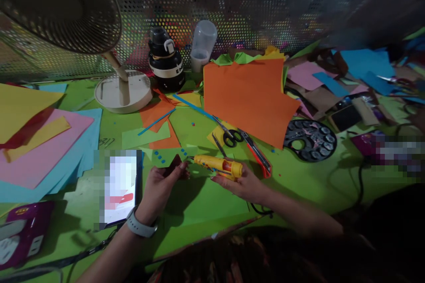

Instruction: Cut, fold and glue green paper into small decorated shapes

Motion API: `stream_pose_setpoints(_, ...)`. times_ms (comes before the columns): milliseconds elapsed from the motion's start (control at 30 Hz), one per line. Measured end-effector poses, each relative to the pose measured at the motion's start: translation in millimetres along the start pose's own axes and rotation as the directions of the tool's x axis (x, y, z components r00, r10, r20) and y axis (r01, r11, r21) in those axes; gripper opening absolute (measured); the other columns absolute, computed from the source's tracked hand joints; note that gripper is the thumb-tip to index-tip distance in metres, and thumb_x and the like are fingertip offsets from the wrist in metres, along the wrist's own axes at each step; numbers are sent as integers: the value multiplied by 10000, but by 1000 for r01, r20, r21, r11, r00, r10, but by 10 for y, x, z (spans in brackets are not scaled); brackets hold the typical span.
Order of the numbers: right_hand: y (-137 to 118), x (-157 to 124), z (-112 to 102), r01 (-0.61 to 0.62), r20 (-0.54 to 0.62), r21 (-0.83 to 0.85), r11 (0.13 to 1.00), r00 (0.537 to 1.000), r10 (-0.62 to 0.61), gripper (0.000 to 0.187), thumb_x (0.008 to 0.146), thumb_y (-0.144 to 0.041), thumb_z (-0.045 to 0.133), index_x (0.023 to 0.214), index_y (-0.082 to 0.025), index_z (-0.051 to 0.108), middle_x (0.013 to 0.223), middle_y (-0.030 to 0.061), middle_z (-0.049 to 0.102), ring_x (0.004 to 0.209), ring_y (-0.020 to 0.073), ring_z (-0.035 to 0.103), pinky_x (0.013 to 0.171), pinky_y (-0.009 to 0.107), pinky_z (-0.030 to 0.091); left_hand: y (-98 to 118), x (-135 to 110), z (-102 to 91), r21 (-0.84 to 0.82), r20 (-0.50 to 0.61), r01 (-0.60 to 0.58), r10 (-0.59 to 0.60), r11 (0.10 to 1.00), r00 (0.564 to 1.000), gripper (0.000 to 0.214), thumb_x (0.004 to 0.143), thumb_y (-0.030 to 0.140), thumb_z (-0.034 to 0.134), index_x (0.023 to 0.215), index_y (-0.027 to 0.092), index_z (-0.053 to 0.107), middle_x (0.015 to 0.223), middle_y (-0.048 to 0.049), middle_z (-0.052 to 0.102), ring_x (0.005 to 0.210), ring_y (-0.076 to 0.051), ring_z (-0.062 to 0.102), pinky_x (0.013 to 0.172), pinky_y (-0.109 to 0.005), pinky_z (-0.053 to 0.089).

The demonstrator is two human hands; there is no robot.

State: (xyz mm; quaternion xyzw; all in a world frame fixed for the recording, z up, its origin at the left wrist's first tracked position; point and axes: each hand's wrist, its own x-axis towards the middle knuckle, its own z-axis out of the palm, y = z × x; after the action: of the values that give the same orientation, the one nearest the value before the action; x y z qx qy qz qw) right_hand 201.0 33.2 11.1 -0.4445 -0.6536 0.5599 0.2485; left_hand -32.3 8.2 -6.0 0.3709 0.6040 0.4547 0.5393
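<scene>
My right hand (244, 184) is closed around a yellow glue gun (215, 164), its nozzle pointing left. My left hand (161, 185), with a pale watch strap on the wrist, pinches a small dark reddish piece of paper (173, 164). The nozzle tip is close to that piece; whether they touch I cannot tell. Several tiny blue paper bits (159, 157) lie on the green table just beyond my left hand. Scissors with black handles (232, 137), tweezers (219, 145) and a red utility knife (257, 154) rest beyond the glue gun.
A lit phone (121, 185) lies left of my left hand. Coloured paper sheets (49, 141) cover the far left. At the back stand a fan (122, 90), a black bottle (166, 64) and a clear cup (204, 44). Orange paper (245, 93) and a black palette (310, 139) are at right.
</scene>
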Motion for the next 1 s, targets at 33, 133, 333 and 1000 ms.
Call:
stream_pose_setpoints(33,0,0,2,6,-6,-6,1000,1000,-6,278,796,-402,638,959,-176,646,812,44,648,677,154,609,638,290,557,5,1,4,-3,6,-15,15,1000,1000,194,716,330,737,699,137,739,642,-54,699,592,-162,627,603,-257,516)
stream_pose_setpoints(133,-7,-1,9,9,-22,-12,1000,1000,-9,289,779,-428,647,939,-187,644,804,46,631,677,159,600,631,297,558,33,1,23,-1,11,-64,64,998,998,171,725,315,728,730,144,727,637,-48,692,586,-162,628,600,-267,528)
stream_pose_setpoints(333,-84,-1,7,38,20,-8,999,999,-38,289,800,-443,636,900,-174,604,744,12,559,599,116,534,526,252,495,118,-9,52,23,10,-165,164,986,986,157,717,270,734,816,157,687,678,-16,678,587,-155,644,600,-270,550)
stream_pose_setpoints(1000,863,-856,-1420,-413,-640,-745,524,663,-387,303,774,-432,587,933,-174,594,901,107,601,852,263,565,730,367,454,290,89,-47,-409,-202,-199,125,891,971,169,603,215,820,713,141,716,841,1,629,684,-84,621,617,-176,524)
